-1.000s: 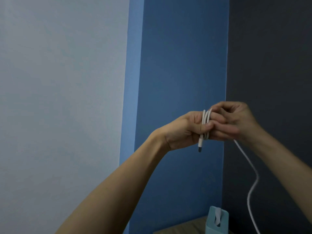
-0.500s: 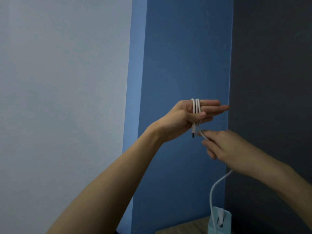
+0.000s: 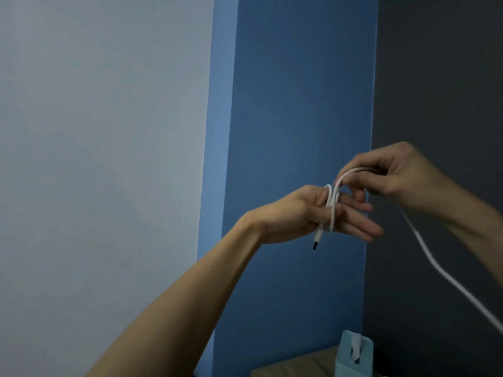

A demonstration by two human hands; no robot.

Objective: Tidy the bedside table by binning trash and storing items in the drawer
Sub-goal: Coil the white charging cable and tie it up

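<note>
A: Status on the cable [image 3: 331, 210]?

B: Coiling it. The loops sit round the fingers of my left hand [image 3: 304, 216]. Fingers are straight, acting as a former. The thumb seems to pin the start, so the plug [image 3: 315, 245] hangs free below. My right hand [image 3: 394, 178] pinches the running length just above the coil, ready to lay a turn over.

A: Why up in the air?

B: The tail drops away lower right, out of view. Height gives it slack and clears the tissue box [image 3: 353, 357] on the desk [image 3: 283, 368].

A: Room?

B: Plenty to the left and above. Wall corner is behind; can't tell the gap. The drawer isn't in view. My guess: several turns to go.
</note>
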